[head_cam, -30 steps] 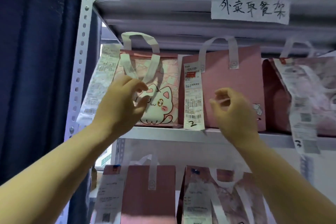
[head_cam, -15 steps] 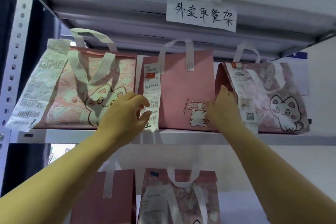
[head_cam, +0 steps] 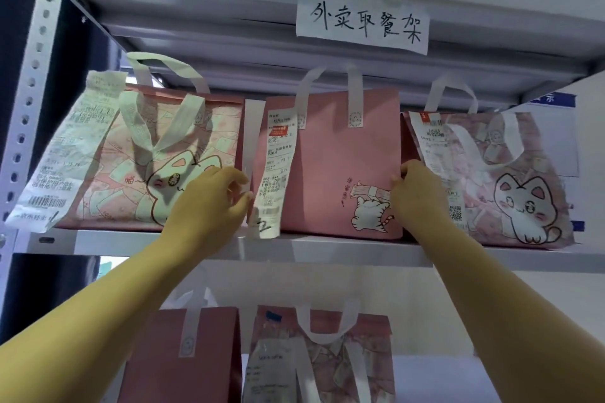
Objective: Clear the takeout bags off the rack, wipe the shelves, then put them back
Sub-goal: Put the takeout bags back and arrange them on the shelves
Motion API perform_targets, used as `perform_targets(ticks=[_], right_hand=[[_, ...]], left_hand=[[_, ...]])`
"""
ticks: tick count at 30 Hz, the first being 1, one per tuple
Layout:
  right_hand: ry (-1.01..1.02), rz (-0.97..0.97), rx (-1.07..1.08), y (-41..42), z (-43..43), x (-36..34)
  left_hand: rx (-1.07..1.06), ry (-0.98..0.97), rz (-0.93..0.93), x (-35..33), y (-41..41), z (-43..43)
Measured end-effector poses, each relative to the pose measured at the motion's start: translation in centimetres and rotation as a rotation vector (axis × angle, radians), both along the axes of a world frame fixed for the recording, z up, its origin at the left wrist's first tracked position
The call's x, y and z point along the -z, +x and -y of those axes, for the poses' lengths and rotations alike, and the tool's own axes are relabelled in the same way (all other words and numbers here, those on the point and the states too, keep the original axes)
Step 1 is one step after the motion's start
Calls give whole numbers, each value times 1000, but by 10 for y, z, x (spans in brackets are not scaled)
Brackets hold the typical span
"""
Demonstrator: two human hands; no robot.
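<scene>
Three pink takeout bags stand on the upper shelf of a grey metal rack. The middle bag is plain pink with a small cat and a long receipt. My left hand grips its left edge and my right hand grips its right edge. The bag still rests on the shelf. A cat-print bag stands to its left and another cat-print bag to its right, each with a receipt.
Two more pink bags stand on the shelf below. A handwritten paper label hangs on the top shelf edge. The perforated rack post runs down the left, with a dark curtain behind it. A white wall is on the right.
The view swung right and my hands left the left cat-print bag. Both hands have closed in on the two side edges of the middle pink bag.
</scene>
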State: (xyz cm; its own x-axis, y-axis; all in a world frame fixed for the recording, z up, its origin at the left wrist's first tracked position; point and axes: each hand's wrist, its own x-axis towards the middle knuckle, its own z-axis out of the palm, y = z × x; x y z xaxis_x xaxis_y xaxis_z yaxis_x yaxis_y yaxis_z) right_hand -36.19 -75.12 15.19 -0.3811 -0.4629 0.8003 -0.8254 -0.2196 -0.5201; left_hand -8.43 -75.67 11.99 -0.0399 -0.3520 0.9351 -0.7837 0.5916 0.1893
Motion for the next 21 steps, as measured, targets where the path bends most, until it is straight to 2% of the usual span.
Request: perform_targets(ticks=[12,21], right_hand=[[-23,29,-73,-12,-5,0],[-361,-150,3,4,-47,23]], left_hand=[[-34,7,-20,0,-2,-5],[3,-51,23,11,-10,-32]])
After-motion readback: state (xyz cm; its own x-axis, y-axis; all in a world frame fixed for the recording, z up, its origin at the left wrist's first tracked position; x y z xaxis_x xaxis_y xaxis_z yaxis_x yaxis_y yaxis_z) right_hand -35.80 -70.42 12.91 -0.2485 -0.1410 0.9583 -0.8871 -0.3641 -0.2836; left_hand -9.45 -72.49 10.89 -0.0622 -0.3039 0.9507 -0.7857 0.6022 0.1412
